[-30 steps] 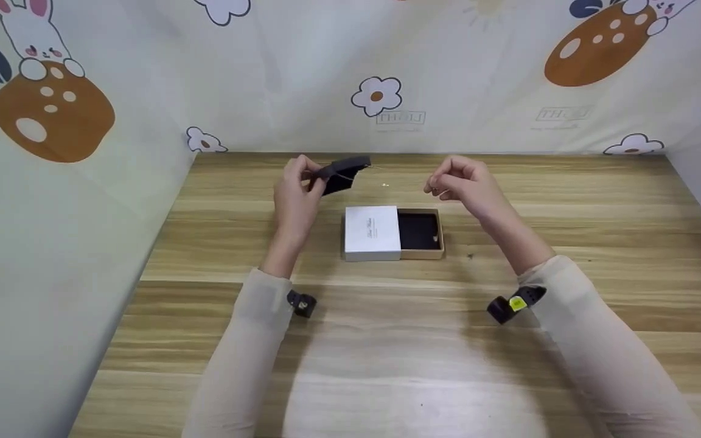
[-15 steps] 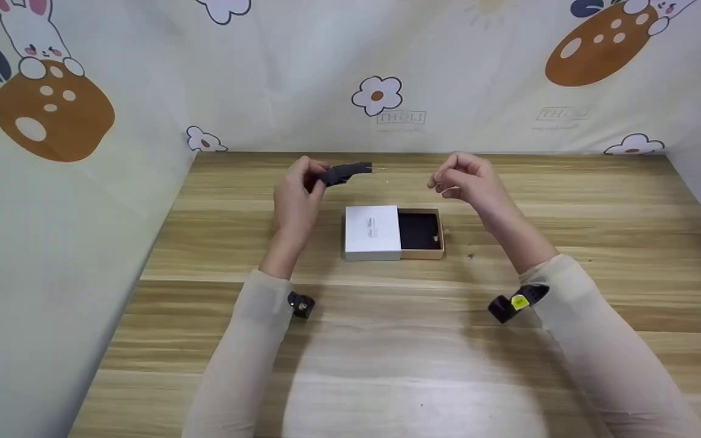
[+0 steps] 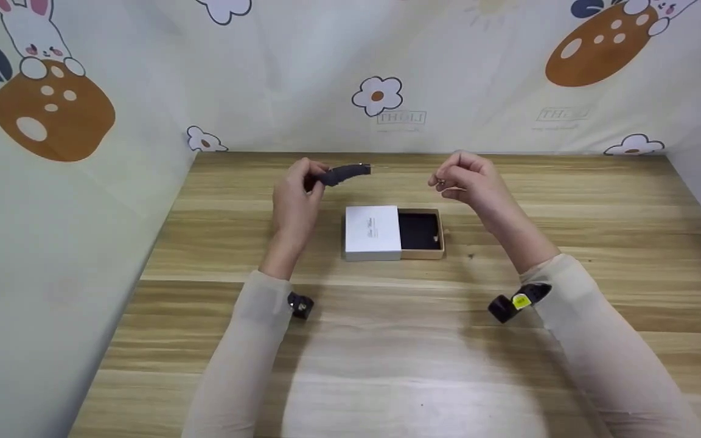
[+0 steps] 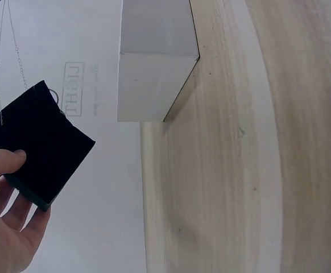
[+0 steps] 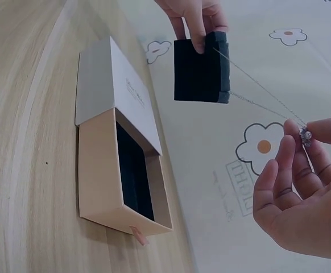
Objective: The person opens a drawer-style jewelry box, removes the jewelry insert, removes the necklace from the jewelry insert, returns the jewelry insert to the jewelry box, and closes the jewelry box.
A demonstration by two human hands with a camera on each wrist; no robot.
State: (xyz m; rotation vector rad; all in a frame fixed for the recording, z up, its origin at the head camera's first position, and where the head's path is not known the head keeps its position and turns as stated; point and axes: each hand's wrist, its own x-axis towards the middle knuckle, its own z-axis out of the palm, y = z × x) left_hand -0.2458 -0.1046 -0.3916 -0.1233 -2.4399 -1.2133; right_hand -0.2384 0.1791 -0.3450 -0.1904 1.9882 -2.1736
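My left hand (image 3: pixel 296 198) pinches a black padded jewelry insert (image 3: pixel 347 174) between thumb and fingers, above the table left of the box. In the left wrist view the insert's (image 4: pixel 46 142) dark flat face shows, with the thumb on it. My right hand (image 3: pixel 469 179) pinches a necklace's small sparkling pendant (image 5: pixel 306 136) between thumb and fingertip. From the pendant two strands of thin silver chain (image 5: pixel 262 85) stretch across to the insert's edge. Below and between both hands sits a white jewelry box (image 3: pixel 372 228), its black-lined drawer (image 3: pixel 422 255) pulled partway out to the right.
The box stands on a wood-grain table (image 3: pixel 387 340). A pale printed cloth (image 3: pixel 289 73) with flowers and rabbits hangs behind the table and along its left side. A pink ribbon tab (image 5: pixel 138 235) sticks out from the drawer's front.
The insert in my left hand has tilted until it appears nearly edge-on in the head view. My right hand has risen slightly. The box stays in place.
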